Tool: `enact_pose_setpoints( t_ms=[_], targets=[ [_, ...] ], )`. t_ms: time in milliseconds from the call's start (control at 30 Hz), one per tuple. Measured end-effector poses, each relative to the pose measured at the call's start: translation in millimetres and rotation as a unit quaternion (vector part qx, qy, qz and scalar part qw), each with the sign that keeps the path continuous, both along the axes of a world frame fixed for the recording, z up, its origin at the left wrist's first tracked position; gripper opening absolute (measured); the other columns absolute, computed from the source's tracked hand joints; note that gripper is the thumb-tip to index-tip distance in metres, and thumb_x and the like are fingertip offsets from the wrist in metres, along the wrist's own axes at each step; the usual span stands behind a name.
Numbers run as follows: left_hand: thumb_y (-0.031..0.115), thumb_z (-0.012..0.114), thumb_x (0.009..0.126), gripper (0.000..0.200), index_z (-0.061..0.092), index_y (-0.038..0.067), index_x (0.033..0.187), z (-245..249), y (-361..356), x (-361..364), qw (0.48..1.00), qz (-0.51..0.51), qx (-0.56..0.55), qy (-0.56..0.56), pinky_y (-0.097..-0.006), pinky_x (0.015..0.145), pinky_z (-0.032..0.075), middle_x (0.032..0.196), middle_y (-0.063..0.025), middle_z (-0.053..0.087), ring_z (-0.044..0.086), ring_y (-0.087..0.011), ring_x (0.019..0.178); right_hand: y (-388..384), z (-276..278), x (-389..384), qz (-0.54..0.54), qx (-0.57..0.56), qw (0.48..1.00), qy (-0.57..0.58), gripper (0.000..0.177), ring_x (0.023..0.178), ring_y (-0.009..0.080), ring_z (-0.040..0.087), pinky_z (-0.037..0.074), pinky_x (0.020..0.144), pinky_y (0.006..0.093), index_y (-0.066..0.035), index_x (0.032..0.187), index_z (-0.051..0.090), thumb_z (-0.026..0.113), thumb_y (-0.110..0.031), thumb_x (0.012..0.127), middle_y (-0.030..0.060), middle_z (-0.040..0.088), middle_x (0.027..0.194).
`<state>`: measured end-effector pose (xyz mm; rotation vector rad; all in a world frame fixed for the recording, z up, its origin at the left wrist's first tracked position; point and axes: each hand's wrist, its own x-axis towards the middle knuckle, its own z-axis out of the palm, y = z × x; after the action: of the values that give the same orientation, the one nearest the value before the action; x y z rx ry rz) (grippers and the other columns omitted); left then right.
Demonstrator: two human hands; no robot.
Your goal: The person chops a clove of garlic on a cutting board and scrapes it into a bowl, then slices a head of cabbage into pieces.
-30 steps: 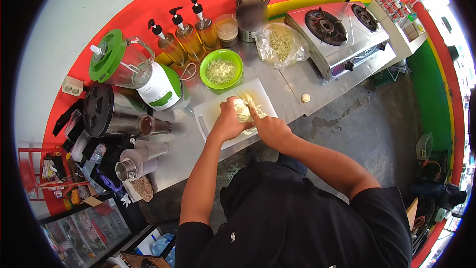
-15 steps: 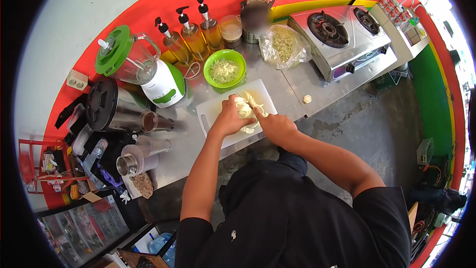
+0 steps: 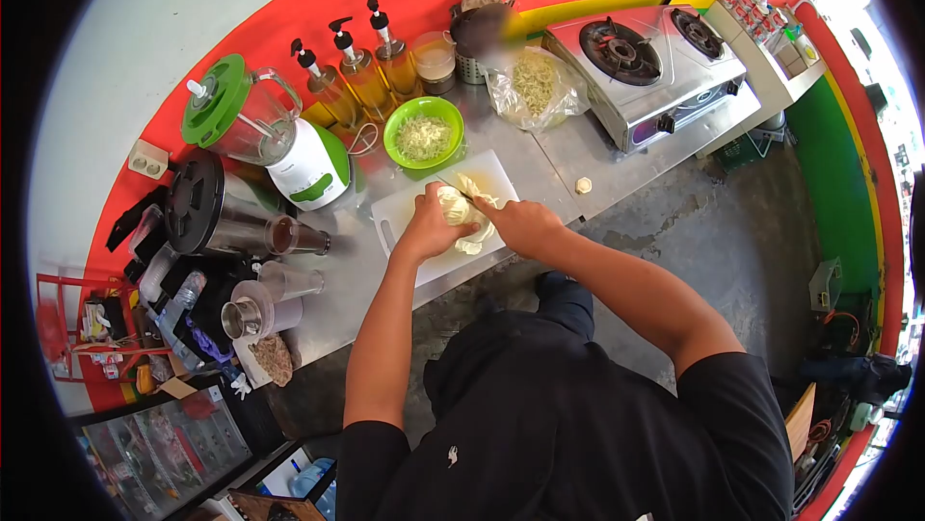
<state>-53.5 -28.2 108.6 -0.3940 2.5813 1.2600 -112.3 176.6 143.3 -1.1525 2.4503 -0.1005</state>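
A pale cabbage piece (image 3: 451, 205) lies on the white cutting board (image 3: 397, 205), with cut strips beside it. My left hand (image 3: 431, 227) is wrapped round the cabbage from the left. In my right hand (image 3: 525, 225) is a knife (image 3: 457, 190), its dark blade reaching over the cabbage towards the upper left. Beyond the board, a green bowl (image 3: 393, 143) holds shredded cabbage. A clear plastic bag (image 3: 568, 100) of shreds lies farther right on the steel table. A small round pale piece (image 3: 583, 186) rests right of the board.
A blender (image 3: 310, 167), three pump bottles (image 3: 363, 83) and a jar (image 3: 435, 61) stand along the back wall. At the right is a two-burner stove (image 3: 647, 88). Cups and a black-lidded container (image 3: 196, 201) are at the left. The table's front edge runs close to my body.
The whole view has shifted, so the table things appear slightly further left. The knife in my right hand now shows more of its blade, over the cabbage. My left hand keeps its hold.
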Motion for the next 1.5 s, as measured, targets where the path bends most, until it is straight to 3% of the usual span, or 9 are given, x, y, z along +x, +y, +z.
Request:
enact_pose_setpoints(
  t_ms=[467,533,633,767,967,1033,1067,1133,1500],
  targets=[
    [0.029,0.093,0.070,0.104,0.028,0.007,0.147,-13,-3,19,0.999,0.015,0.030,0.040,-0.0456,0.113,0.041,0.141,-0.0258,0.041,0.047,-0.0416,0.133,17,-11,-3,-0.093,-0.091,0.986,-0.099,0.064,0.085,0.0459,0.069,0.055,0.080,0.0535,-0.015,0.154,0.039,0.056,-0.012,0.092,0.0293,0.070,0.092],
    [0.028,0.093,0.069,0.104,0.027,0.006,0.147,-11,-2,22,0.999,0.023,0.027,0.040,-0.0453,0.113,0.041,0.141,-0.0256,0.041,0.047,-0.0414,0.134,18,-23,-2,-0.156,-0.242,0.949,-0.131,0.054,0.089,0.0476,0.068,0.053,0.082,0.0542,-0.009,0.144,0.050,0.061,-0.021,0.093,0.0298,0.070,0.093],
    [0.028,0.093,0.069,0.105,0.027,0.006,0.148,-7,3,25,0.998,0.027,0.026,0.043,-0.0455,0.113,0.041,0.142,-0.0257,0.040,0.047,-0.0416,0.134,7,-32,7,-0.238,-0.292,0.921,-0.097,0.055,0.093,0.0466,0.068,0.053,0.084,0.0530,0.000,0.132,0.058,0.070,-0.032,0.089,0.0288,0.071,0.094],
    [0.026,0.094,0.068,0.106,0.027,0.006,0.147,-1,11,22,0.999,0.027,0.012,0.041,-0.0462,0.112,0.042,0.143,-0.0259,0.038,0.047,-0.0427,0.133,-18,-53,-1,-0.293,-0.286,0.910,-0.059,0.063,0.095,0.0446,0.069,0.054,0.085,0.0511,0.007,0.124,0.061,0.076,-0.039,0.083,0.0286,0.071,0.097],
    [0.026,0.094,0.068,0.103,0.028,0.007,0.146,-8,12,32,0.997,0.048,0.017,0.062,-0.0466,0.113,0.040,0.140,-0.0262,0.041,0.046,-0.0417,0.132,-22,-68,-26,-0.312,-0.267,0.892,-0.191,0.063,0.093,0.0406,0.072,0.055,0.084,0.0460,0.007,0.122,0.062,0.080,-0.037,0.080,0.0276,0.073,0.100],
    [0.025,0.093,0.068,0.105,0.025,0.008,0.147,-12,13,34,0.996,0.048,0.011,0.073,-0.0473,0.111,0.043,0.141,-0.0272,0.037,0.048,-0.0442,0.130,-26,-82,-22,-0.328,-0.360,0.832,-0.264,0.040,0.054,0.0197,0.063,0.049,0.048,0.0364,0.003,0.109,0.067,0.080,-0.025,0.084,0.0109,0.070,0.077],
    [0.025,0.093,0.068,0.105,0.025,0.008,0.147,-14,14,35,0.996,0.049,0.010,0.073,-0.0473,0.111,0.043,0.141,-0.0272,0.037,0.048,-0.0442,0.130,-27,-88,-21,-0.327,-0.360,0.833,-0.264,0.040,0.054,0.0197,0.063,0.049,0.048,0.0364,0.003,0.109,0.067,0.080,-0.025,0.084,0.0109,0.070,0.077],
    [0.024,0.092,0.069,0.104,0.025,0.008,0.146,-18,15,39,0.993,0.066,0.024,0.094,-0.0478,0.111,0.042,0.140,-0.0262,0.038,0.046,-0.0434,0.131,-32,-84,-14,-0.389,-0.426,0.728,-0.369,0.028,0.047,0.0102,0.052,0.040,0.039,0.0300,0.001,0.112,0.064,0.075,-0.014,0.090,0.0044,0.064,0.073],
    [0.019,0.092,0.070,0.098,0.029,0.007,0.144,-51,9,62,0.970,0.127,0.127,0.162,-0.0442,0.113,0.038,0.141,-0.0223,0.040,0.044,-0.0358,0.134,-40,-104,-3,-0.438,-0.463,0.619,-0.458,0.020,0.047,0.0122,0.050,0.040,0.040,0.0306,0.002,0.098,0.063,0.068,-0.018,0.098,0.0030,0.058,0.067]
  ],
)
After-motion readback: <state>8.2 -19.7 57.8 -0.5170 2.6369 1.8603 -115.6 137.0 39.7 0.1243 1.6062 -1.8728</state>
